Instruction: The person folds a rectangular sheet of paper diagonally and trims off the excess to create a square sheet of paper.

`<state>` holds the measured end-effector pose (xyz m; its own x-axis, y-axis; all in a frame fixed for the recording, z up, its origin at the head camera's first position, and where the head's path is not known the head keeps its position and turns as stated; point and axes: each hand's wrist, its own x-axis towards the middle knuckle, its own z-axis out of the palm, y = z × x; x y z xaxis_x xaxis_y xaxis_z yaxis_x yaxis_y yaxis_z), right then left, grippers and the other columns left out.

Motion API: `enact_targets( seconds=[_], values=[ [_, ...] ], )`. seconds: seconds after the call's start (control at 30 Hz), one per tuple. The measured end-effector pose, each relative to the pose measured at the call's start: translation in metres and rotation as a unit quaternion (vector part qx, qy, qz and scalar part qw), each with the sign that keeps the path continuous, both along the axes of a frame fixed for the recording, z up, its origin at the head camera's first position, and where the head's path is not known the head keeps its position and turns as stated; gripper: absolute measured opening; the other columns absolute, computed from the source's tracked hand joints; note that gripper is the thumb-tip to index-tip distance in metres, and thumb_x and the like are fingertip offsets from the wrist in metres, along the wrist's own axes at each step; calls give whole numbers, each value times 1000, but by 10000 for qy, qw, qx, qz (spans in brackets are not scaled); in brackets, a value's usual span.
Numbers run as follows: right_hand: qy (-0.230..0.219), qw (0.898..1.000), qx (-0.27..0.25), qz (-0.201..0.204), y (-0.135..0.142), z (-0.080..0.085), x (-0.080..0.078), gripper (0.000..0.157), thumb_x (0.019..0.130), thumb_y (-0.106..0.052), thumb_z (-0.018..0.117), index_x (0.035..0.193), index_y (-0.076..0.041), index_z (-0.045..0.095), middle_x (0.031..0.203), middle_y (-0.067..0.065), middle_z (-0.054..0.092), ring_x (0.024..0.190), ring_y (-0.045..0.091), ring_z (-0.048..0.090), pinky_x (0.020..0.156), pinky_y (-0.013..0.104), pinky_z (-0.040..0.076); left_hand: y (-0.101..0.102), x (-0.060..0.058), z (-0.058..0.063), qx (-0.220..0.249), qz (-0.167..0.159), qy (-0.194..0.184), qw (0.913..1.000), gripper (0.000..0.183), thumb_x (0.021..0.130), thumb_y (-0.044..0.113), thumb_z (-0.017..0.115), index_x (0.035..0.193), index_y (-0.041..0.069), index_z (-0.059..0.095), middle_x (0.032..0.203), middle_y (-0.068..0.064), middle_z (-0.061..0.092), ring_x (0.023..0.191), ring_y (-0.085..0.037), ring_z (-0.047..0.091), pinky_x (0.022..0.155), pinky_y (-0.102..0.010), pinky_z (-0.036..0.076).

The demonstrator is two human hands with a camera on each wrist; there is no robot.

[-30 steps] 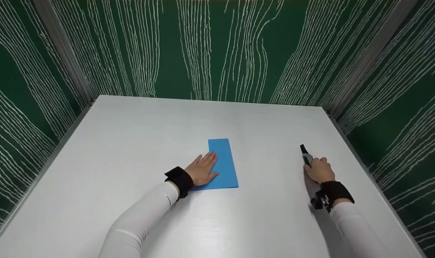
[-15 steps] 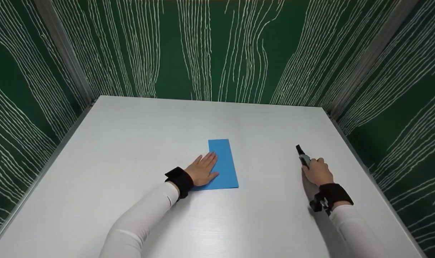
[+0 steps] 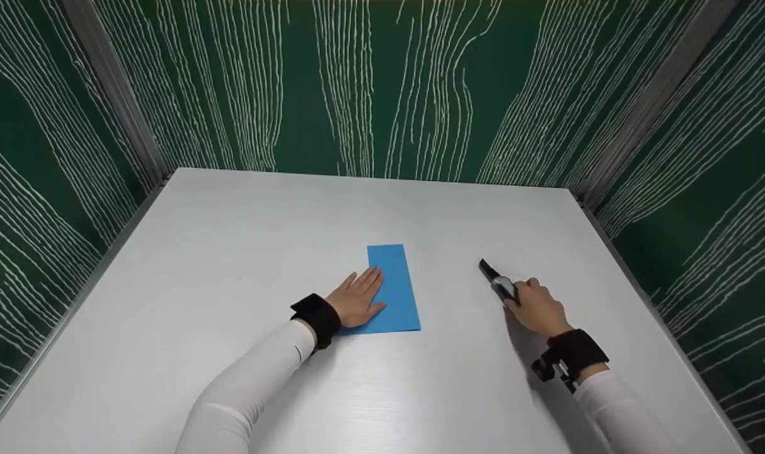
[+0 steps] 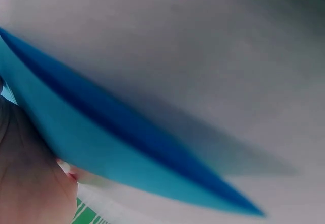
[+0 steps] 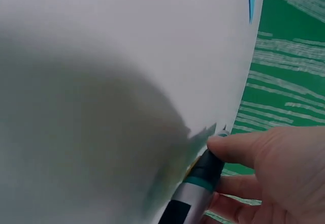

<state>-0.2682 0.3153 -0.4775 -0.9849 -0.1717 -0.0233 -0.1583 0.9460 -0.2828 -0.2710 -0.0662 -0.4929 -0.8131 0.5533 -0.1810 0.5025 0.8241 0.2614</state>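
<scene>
A folded blue sheet of paper (image 3: 395,287) lies on the white table in the head view. My left hand (image 3: 356,297) rests flat on its left part, fingers spread and straight. In the left wrist view the near edge of the blue paper (image 4: 109,137) lifts slightly, showing a gap between layers, beside the left hand (image 4: 30,168). To the right of the paper, my right hand (image 3: 539,309) grips a grey and black pen-shaped tool (image 3: 503,287), its black end pointing far left. The right wrist view shows a teal band on the tool (image 5: 195,188); its exact kind is unclear.
The white table (image 3: 263,221) is bounded by green walls (image 3: 408,82) with white wavy lines. Grey metal posts (image 3: 647,107) stand at the back corners. Black bands (image 3: 319,320) wrap both wrists. A shadow falls beneath the right arm.
My right hand has moved left toward the paper with the pen-shaped tool, which is now tilted further left. The left hand and the paper have stayed in place.
</scene>
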Motion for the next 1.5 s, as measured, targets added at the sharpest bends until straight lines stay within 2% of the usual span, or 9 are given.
enact_targets(
  seconds=[0.2, 0.3, 0.53, 0.73, 0.97, 1.07, 1.23, 1.33, 1.5],
  values=[
    [-34, 9976, 156, 674, -27, 7, 12, 42, 97, -19, 69, 128, 9, 61, 109, 25, 62, 86, 30, 62, 65, 46, 54, 0, -1, -1, -10, 40, -27, 10000, 66, 113, 38, 33, 165, 2, 15, 175, -13, 12, 164, -28, 10, 134, -47, 11],
    [-178, 9939, 110, 1085, -40, 12, 17, 41, 96, -19, 70, 130, 4, 63, 105, 17, 63, 85, 25, 59, 65, 42, 52, 0, -1, -2, -29, 67, -49, 10000, 66, 113, 39, 33, 165, 3, 14, 175, -13, 11, 164, -27, 10, 134, -46, 11],
    [-349, 9785, 125, 2030, -64, 24, 29, 38, 95, -19, 73, 128, -2, 66, 99, 7, 61, 78, 13, 50, 59, 28, 41, 2, -4, -3, -60, 104, -37, 9999, 67, 112, 40, 32, 165, 4, 13, 175, -11, 11, 164, -26, 9, 134, -45, 10],
    [-372, 9646, 50, 2612, -79, 27, 38, 34, 93, -14, 74, 125, -4, 67, 98, 5, 62, 80, 10, 50, 62, 28, 45, 1, -3, -3, 13, 90, 10, 10000, 66, 112, 39, 34, 164, 2, 15, 175, -13, 13, 164, -27, 11, 134, -46, 11],
    [-199, 9559, 117, 2929, -97, 24, 51, 34, 91, -15, 77, 123, -8, 69, 99, 3, 65, 81, 7, 52, 61, 26, 47, 0, -1, 0, 170, 51, 36, 9998, 65, 112, 35, 36, 163, 0, 18, 173, -17, 16, 163, -30, 14, 133, -47, 13],
    [-121, 9522, 179, 3046, -104, 22, 58, 34, 90, -16, 78, 122, -9, 70, 95, 2, 63, 77, 5, 50, 58, 23, 44, 1, -4, -5, 135, 77, -15, 9999, 66, 112, 36, 35, 164, 1, 16, 174, -16, 13, 164, -30, 10, 134, -47, 10],
    [-57, 9482, 295, 3164, -114, 19, 69, 34, 90, -20, 79, 121, -9, 69, 90, 0, 60, 72, 4, 46, 55, 22, 40, 1, -13, -20, 64, 105, -11, 9999, 69, 112, 43, 31, 166, 5, 9, 175, -12, 7, 164, -25, 4, 134, -45, 5],
    [-10, 9472, 381, 3184, -120, 18, 73, 30, 90, -20, 79, 116, -9, 69, 88, -1, 58, 70, 4, 44, 54, 22, 38, 0, -18, -28, 102, 92, 65, 9999, 70, 112, 46, 31, 166, 6, 10, 175, -11, 8, 164, -25, 6, 134, -46, 7],
    [-8, 9481, 473, 3143, -126, 16, 76, 26, 90, -20, 79, 112, -9, 69, 85, -1, 56, 67, 3, 42, 52, 21, 36, 0, -17, -27, 83, 102, 50, 9999, 70, 112, 46, 30, 166, 7, 10, 176, -9, 8, 164, -24, 6, 134, -45, 7]
  ],
)
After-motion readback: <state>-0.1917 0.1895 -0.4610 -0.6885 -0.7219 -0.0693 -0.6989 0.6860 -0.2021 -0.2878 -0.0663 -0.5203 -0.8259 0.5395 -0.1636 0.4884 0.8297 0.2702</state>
